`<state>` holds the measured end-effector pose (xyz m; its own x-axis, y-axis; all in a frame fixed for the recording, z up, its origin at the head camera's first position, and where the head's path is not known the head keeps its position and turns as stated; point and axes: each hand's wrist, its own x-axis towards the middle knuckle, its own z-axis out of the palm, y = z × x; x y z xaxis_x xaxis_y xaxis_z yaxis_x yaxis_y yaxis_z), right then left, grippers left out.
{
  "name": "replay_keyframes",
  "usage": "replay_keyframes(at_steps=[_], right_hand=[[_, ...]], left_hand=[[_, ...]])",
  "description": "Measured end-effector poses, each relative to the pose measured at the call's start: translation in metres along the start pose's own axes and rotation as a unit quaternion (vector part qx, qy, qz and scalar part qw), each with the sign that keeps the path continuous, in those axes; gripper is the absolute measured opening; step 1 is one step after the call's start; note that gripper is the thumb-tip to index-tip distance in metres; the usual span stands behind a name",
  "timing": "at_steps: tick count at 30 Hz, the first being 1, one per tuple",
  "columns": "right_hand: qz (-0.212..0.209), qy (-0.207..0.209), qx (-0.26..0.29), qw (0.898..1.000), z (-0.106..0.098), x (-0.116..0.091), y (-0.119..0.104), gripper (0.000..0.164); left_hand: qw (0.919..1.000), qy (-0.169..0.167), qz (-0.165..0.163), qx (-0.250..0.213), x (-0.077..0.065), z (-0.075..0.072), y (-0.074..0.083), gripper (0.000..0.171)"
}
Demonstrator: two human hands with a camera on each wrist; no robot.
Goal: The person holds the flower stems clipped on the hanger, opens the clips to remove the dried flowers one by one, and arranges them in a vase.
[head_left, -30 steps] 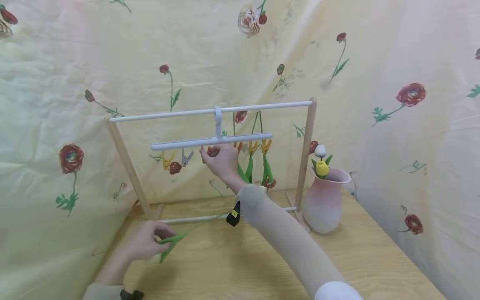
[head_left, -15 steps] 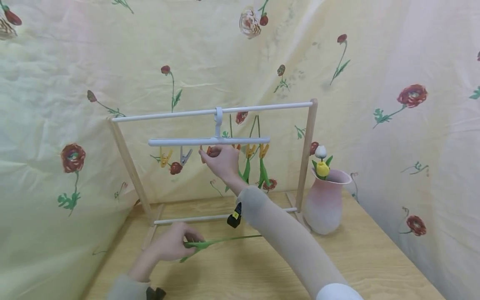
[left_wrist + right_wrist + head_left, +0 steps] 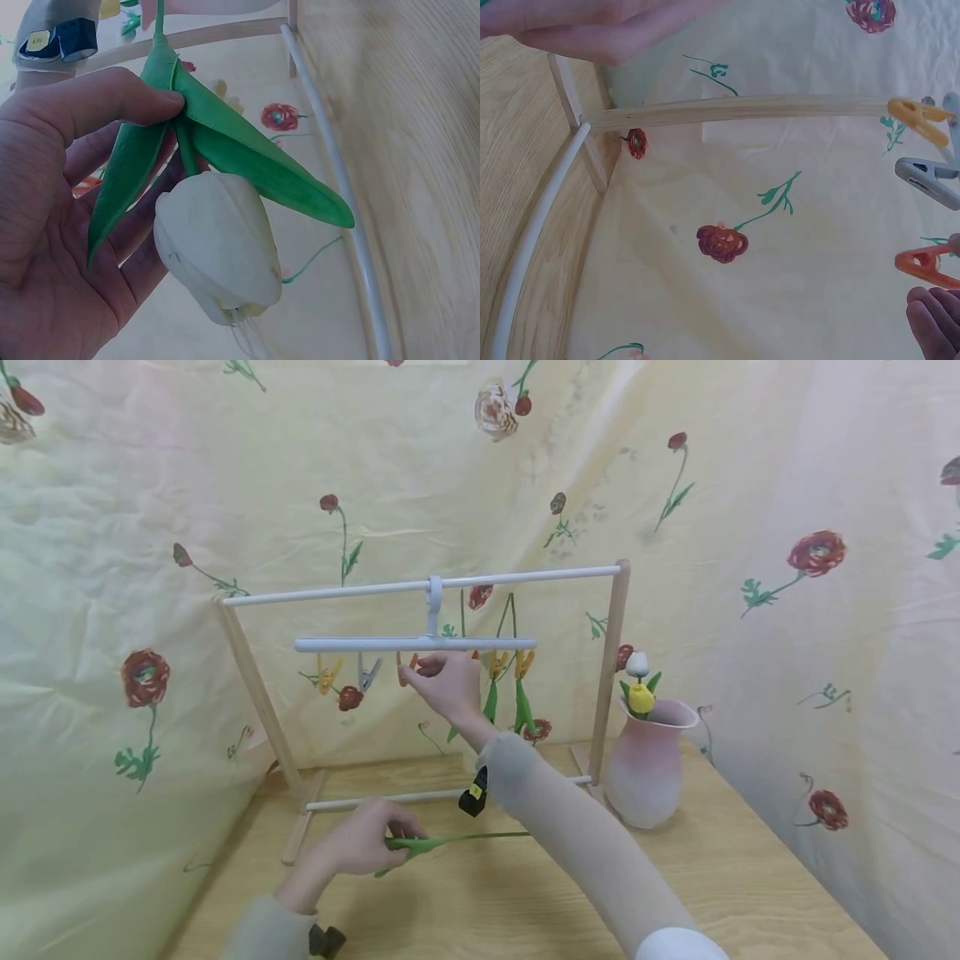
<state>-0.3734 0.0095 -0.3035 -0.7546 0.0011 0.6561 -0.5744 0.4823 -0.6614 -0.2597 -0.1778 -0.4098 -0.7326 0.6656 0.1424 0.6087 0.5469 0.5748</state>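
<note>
My left hand pinches the stem of a white artificial tulip beside its green leaves, low over the table. In the left wrist view the bloom hangs below the thumb, and the stem runs away to the right in the head view. My right hand is up under the white hanger, thumb and fingers pinching an orange clip. To its left hang a yellow clip and a grey clip. Green-leaved flowers dangle from clips on the right, partly behind the hand.
The hanger hooks over the top bar of a wooden rack, whose lower white bar runs close behind my left hand. A pink-and-white vase with a yellow tulip and a white tulip stands right of the rack.
My left hand has moved right with the tulip, in below the right forearm. The hanger has swung slightly from slanted to nearly level. My right hand has stayed at the orange clip.
</note>
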Motion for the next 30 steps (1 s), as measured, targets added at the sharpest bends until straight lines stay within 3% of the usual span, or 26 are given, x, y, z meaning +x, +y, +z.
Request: replay_keyframes(at_steps=[9,15,18,23,27,30], right_hand=[[-0.006,-0.057,-0.011,0.998,-0.024,-0.002,-0.006,0.031],[-0.047,-0.142,-0.038,0.988,-0.05,-0.003,-0.016,0.028],[-0.085,-0.208,-0.07,0.972,-0.059,-0.009,-0.019,0.024],[-0.131,-0.307,-0.103,0.937,-0.073,-0.026,-0.018,0.021],[-0.158,-0.347,-0.158,0.911,-0.091,-0.039,-0.01,0.019],[-0.176,-0.361,-0.186,0.897,-0.101,-0.047,-0.002,0.02]], left_hand=[[0.9999,0.002,0.016,0.004,0.007,0.001,0.002,0.024],[0.9998,-0.005,0.021,0.005,0.011,0.003,0.003,0.023],[0.9998,-0.003,0.02,0.006,0.01,0.003,0.002,0.023],[0.9999,-0.004,0.011,0.003,0.008,0.002,0.0,0.023],[0.9999,-0.006,0.01,0.001,0.008,0.001,-0.001,0.023],[0.9999,-0.001,0.012,0.001,0.007,-0.002,-0.001,0.023]])
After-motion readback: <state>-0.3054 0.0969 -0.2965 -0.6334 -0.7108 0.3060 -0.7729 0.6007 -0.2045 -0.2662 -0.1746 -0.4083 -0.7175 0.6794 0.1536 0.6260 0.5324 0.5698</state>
